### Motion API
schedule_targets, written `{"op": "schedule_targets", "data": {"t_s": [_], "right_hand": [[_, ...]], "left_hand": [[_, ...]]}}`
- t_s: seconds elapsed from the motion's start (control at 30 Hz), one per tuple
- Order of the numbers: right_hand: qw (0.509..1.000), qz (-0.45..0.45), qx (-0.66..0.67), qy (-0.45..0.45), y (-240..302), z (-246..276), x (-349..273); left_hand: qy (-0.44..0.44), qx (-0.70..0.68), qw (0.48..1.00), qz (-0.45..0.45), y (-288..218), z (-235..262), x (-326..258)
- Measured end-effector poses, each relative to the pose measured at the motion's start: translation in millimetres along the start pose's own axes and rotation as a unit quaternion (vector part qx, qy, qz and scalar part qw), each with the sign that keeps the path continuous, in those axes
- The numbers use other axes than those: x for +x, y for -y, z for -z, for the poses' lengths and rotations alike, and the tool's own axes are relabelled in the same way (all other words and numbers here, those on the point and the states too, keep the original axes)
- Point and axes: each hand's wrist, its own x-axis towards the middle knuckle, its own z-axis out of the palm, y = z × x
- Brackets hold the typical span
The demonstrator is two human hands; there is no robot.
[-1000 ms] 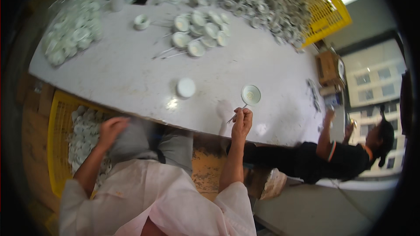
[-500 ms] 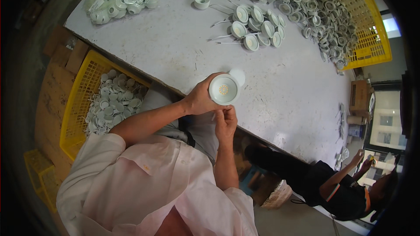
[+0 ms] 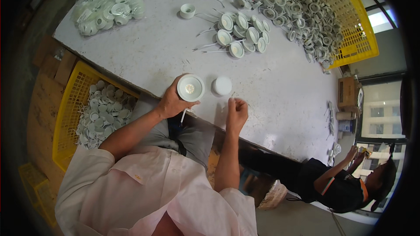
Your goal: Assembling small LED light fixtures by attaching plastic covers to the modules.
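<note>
Our left hand (image 3: 171,101) grips a round white lamp housing (image 3: 190,88), face up; our right hand (image 3: 236,110), fingers curled, pinches something too small to identify.

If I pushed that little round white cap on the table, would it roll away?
Probably not: the round white cap lies flat on the table, so it would likely slide. It looks small and light, so a nudge should move it easily.

The left hand (image 3: 171,102) grips a round white lamp housing (image 3: 190,88) over the white table's (image 3: 284,91) near edge. The right hand (image 3: 236,111) pinches something tiny just beside a white round cap (image 3: 222,86). A yellow crate (image 3: 72,105) of white discs sits below.
</note>
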Motion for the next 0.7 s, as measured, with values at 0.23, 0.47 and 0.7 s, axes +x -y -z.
{"op": "schedule_targets", "data": {"t_s": [0.23,0.47,0.7], "right_hand": [[0.983,0.086,-0.158,0.042,-11,-14,60],[0.999,0.019,0.028,0.024,-6,-18,53],[0.999,0.034,-0.003,0.022,-16,-17,54]], "left_hand": [[0.024,0.038,0.999,-0.020,20,-5,-12],[0.038,-0.026,0.998,0.038,12,-2,-18],[0.049,0.046,0.998,-0.015,36,-2,-19]]}}
